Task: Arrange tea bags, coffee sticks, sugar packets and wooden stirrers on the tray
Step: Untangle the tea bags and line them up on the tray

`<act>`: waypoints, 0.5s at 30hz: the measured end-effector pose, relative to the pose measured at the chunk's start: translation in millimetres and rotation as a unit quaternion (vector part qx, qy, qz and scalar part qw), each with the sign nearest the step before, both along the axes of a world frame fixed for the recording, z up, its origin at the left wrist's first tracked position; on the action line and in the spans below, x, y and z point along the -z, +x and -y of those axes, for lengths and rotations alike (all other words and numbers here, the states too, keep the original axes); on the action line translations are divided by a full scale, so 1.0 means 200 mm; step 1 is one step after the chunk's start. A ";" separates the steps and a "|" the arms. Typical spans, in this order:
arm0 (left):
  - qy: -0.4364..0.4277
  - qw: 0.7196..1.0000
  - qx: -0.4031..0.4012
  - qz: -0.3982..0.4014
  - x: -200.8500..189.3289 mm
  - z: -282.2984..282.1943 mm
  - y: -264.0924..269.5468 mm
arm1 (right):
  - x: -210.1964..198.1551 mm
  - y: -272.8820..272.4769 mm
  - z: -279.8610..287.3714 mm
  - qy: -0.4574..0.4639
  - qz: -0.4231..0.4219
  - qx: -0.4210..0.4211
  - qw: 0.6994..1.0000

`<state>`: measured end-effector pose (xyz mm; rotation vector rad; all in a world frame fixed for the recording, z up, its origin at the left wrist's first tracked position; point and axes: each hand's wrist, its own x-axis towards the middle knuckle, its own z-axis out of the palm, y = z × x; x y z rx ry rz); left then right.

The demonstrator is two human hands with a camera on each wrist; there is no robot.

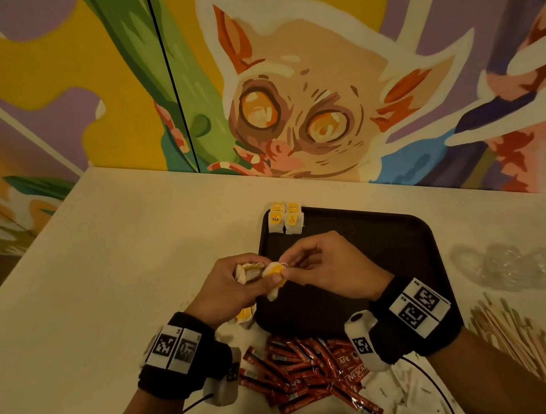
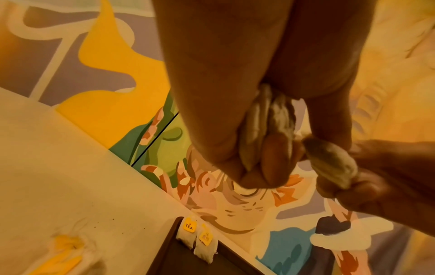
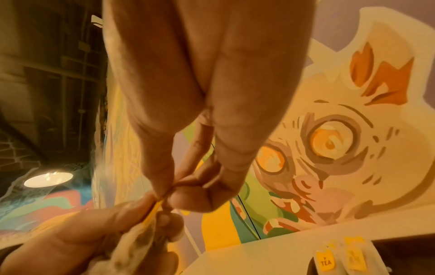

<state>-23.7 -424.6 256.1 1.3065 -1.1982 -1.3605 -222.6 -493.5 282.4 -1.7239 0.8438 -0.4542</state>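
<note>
Over the left edge of the dark brown tray (image 1: 370, 247), my left hand (image 1: 239, 284) grips a small bunch of white tea bags (image 2: 256, 134). My right hand (image 1: 304, 262) pinches the yellow tag (image 3: 153, 210) of one tea bag (image 1: 274, 276) at the bunch's right side; that bag hangs between both hands. Several tea bags with yellow tags (image 1: 284, 219) lie in a neat block at the tray's far left corner. Red coffee sticks (image 1: 309, 371) are heaped in front of the tray, white sugar packets (image 1: 409, 394) lie near right, and wooden stirrers (image 1: 514, 333) lie to the right.
More loose tea bags (image 1: 244, 314) lie on the white table (image 1: 102, 258) under my left wrist, beside the tray. Crumpled clear plastic wrap (image 1: 506, 263) sits right of the tray. A painted wall (image 1: 286, 87) stands along the table's far edge.
</note>
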 end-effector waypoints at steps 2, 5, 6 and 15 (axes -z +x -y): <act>-0.014 1.000 -0.004 0.014 0.00 0.00 0.00 | 0.01 0.00 -0.01 0.003 0.004 -0.002 1.000; -0.048 0.998 -0.015 0.037 -0.01 0.01 -0.01 | 0.02 0.00 -0.01 0.003 0.004 0.005 1.000; -0.064 0.996 -0.022 0.054 -0.01 0.01 -0.01 | 0.03 0.00 -0.01 0.004 0.003 0.012 1.000; -0.188 0.948 -0.047 0.250 0.00 0.03 -0.02 | 0.03 0.01 -0.02 -0.049 -0.018 0.057 0.997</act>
